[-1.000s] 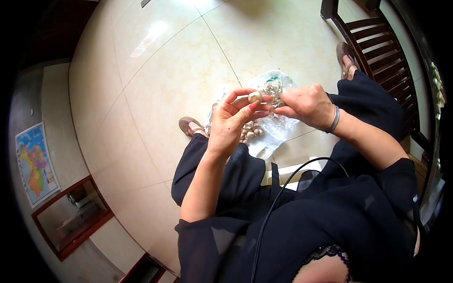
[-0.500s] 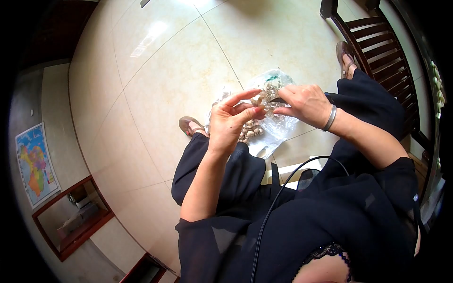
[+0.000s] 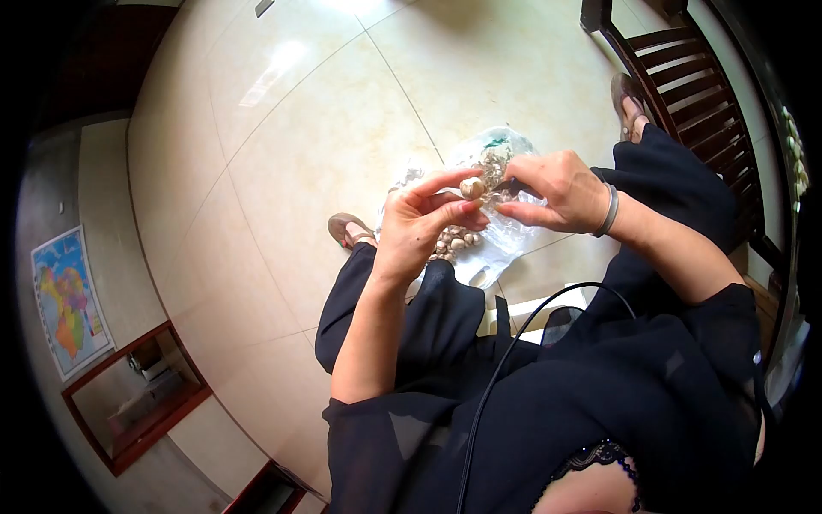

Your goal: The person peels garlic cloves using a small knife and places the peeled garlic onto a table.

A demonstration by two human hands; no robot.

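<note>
My left hand (image 3: pixel 419 218) pinches a small pale-brown garlic bulb (image 3: pixel 472 188) between thumb and fingertips. Close by on its right, my right hand (image 3: pixel 561 193) is closed around a small dark knife, mostly hidden by the fingers at this angle. Below both hands a white plastic bag (image 3: pixel 505 248) lies spread on the floor. Several more garlic bulbs (image 3: pixel 455 242) rest on its near part. A heap of dry, stringy trimmings (image 3: pixel 492 164) sits on the bag's far part, partly behind my fingers.
My legs straddle the bag, with one shoe (image 3: pixel 347 230) to the left and another (image 3: pixel 629 98) at the far right. A dark slatted wooden chair (image 3: pixel 685 86) stands at the right. A black cable (image 3: pixel 490 377) runs across my lap. Pale tiles (image 3: pixel 282 171) cover the floor.
The garlic bulb now shows more fully in my left fingertips, turned toward the camera. My right hand has shifted slightly, and the dark blade seen before is now almost hidden.
</note>
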